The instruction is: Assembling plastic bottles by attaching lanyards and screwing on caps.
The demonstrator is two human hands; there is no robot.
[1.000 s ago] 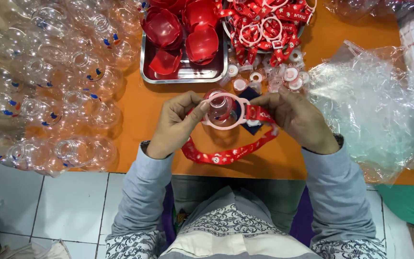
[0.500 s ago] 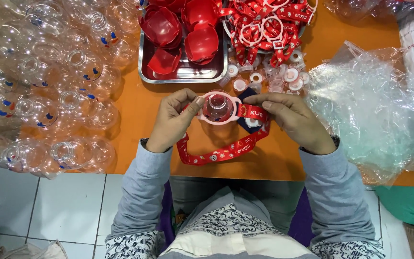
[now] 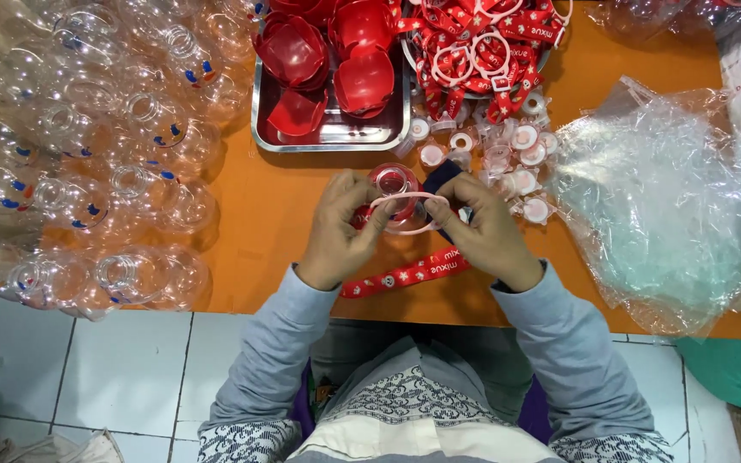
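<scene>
While hands grip, clear bottle point(image 3: 394, 182) wears pink ring point(image 3: 426, 228).

Grey sleeves point(image 3: 276, 343); patterned grey top point(image 3: 405, 403)

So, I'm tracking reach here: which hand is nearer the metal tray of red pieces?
Left. The left hand sits just below the metal tray, under its front rim. The right hand is lower right of it, farther off.
</scene>
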